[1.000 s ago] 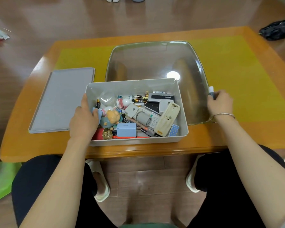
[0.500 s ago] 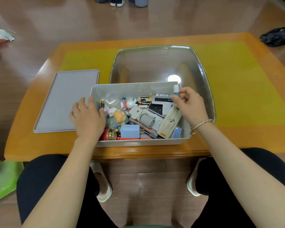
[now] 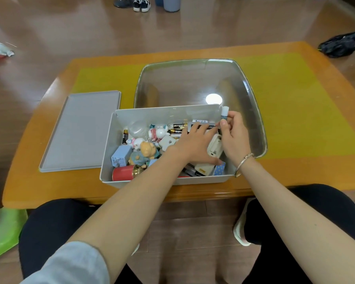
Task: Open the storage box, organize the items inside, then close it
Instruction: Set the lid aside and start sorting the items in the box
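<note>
Grey storage box [image 3: 109,152] under flat left hand [image 3: 195,143], right hand [image 3: 233,138] pinching tube [image 3: 224,113].

Matt grey plastic storage box [image 3: 108,158], glossy wooden table [image 3: 49,185] (mirror-bright steel tray [image 3: 254,111])

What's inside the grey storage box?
Visible in the storage box: batteries, bear figurine, red tin. The left hand covers items at centre.

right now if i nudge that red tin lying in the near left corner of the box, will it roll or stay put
The red tin looks round and lies on its side, so it could roll, though probably not far: the storage box wall and the blue carton crowd it. It looks rigid, so it should shift whole rather than dent. Its smooth surface may be slippery.
</note>
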